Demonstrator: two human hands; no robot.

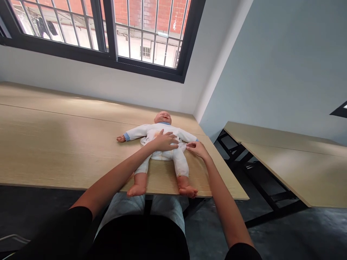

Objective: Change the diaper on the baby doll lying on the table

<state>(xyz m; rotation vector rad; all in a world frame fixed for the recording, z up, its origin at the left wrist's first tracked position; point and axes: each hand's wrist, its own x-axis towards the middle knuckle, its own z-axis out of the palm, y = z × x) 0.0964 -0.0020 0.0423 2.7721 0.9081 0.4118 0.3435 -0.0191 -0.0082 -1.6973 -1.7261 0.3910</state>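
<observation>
A baby doll lies on its back on the table, feet at the near edge and head toward the window wall. It wears a white outfit with blue collar and cuffs; the lower legs are bare. My left hand rests flat on the doll's belly with its fingers spread. Beside the doll's hip, my right hand pinches the edge of a thin white diaper that sticks out at the waist. Part of the diaper is hidden under my left hand.
The wooden table stretches far to the left, against the wall under a barred window. A second table with black legs stands to the right, across a gap. The near table edge is close to my body.
</observation>
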